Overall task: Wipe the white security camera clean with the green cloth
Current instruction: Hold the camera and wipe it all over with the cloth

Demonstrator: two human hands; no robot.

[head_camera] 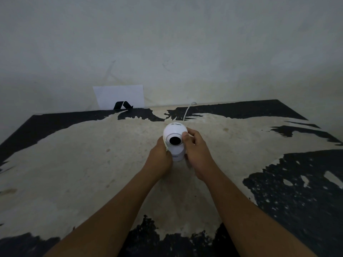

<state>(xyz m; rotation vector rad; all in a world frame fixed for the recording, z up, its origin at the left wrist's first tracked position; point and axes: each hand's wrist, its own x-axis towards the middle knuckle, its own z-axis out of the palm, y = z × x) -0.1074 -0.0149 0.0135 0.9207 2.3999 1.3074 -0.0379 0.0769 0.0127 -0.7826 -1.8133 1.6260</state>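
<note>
The white security camera (175, 135) stands upright in the middle of the worn table (74, 164), its round head and black lens facing me. My left hand (160, 156) grips the camera's left side, and a pale strip of cloth (165, 145) shows between its fingers and the camera body. My right hand (196, 151) holds the right side, with its fingertips on the head beside the lens. Most of the cloth is hidden, so its green colour does not show.
A thin white cable (188, 110) runs from behind the camera to the table's far edge. A white sheet with a black mark (119, 97) leans against the grey wall (167, 43). Black peeling patches cover the table's right side and near edge.
</note>
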